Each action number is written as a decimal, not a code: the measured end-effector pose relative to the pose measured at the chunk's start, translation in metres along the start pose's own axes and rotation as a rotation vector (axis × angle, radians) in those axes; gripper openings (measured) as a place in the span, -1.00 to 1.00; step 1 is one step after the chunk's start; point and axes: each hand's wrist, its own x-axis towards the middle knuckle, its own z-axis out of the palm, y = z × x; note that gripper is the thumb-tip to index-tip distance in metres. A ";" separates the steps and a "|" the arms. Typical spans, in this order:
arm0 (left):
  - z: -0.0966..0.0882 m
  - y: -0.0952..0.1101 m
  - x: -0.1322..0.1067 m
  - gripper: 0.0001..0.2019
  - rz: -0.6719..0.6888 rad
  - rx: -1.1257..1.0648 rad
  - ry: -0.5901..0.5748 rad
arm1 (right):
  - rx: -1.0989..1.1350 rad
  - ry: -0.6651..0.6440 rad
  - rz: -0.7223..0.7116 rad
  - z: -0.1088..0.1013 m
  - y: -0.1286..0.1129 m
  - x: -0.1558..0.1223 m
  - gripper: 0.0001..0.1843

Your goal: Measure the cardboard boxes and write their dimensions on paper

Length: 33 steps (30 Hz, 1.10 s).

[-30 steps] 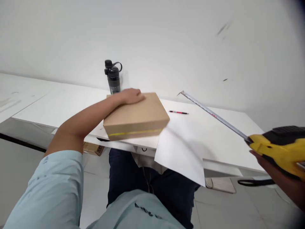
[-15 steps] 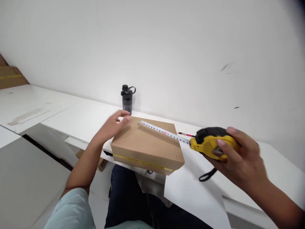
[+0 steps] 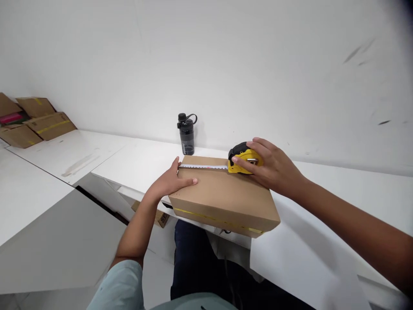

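A closed brown cardboard box with yellow tape lies on the white table, overhanging its near edge. My left hand rests on the box's far left corner, fingers flat on top and thumb pinning the tip of the white tape blade. My right hand is wrapped around the yellow and black tape measure, pressed down at the box's far right edge. The blade runs along the far edge between the two hands.
A black water bottle stands behind the box against the white wall. A white paper sheet lies right of the box, hanging off the table. Several cardboard boxes sit at the far left. My legs are under the table.
My right hand swung the tape measure leftward and down onto the box's far edge. My left hand moved from the far left side to pin the blade tip.
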 end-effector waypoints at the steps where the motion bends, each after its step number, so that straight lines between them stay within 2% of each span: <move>1: 0.000 0.000 0.001 0.25 0.021 0.004 -0.014 | -0.016 -0.013 -0.002 -0.003 -0.001 -0.001 -0.18; 4: -0.001 0.002 0.005 -0.02 0.087 -0.022 -0.069 | -0.090 -0.070 -0.013 -0.010 -0.002 -0.001 -0.16; 9: -0.002 0.008 0.008 -0.11 0.114 -0.052 -0.155 | -0.085 -0.112 0.000 -0.024 -0.003 -0.001 -0.18; 14: 0.001 0.017 0.008 -0.23 0.140 -0.002 -0.191 | -0.053 -0.155 0.050 -0.043 -0.003 -0.011 -0.25; 18: 0.002 0.022 0.005 -0.24 0.123 0.032 -0.154 | -0.090 -0.259 0.127 -0.063 -0.007 -0.023 -0.29; 22: 0.002 0.025 0.003 -0.25 0.099 0.080 -0.106 | -0.075 -0.273 0.172 -0.092 -0.012 -0.041 -0.26; 27: 0.004 0.023 0.004 -0.24 0.085 0.053 -0.090 | -0.099 -0.290 0.259 -0.129 -0.015 -0.078 -0.30; 30: 0.005 0.020 0.006 -0.21 0.076 0.023 -0.066 | -0.145 -0.273 0.251 -0.138 -0.015 -0.095 -0.26; 33: 0.006 0.018 0.007 -0.23 0.045 -0.023 -0.060 | -0.128 -0.228 0.250 -0.134 -0.015 -0.102 -0.22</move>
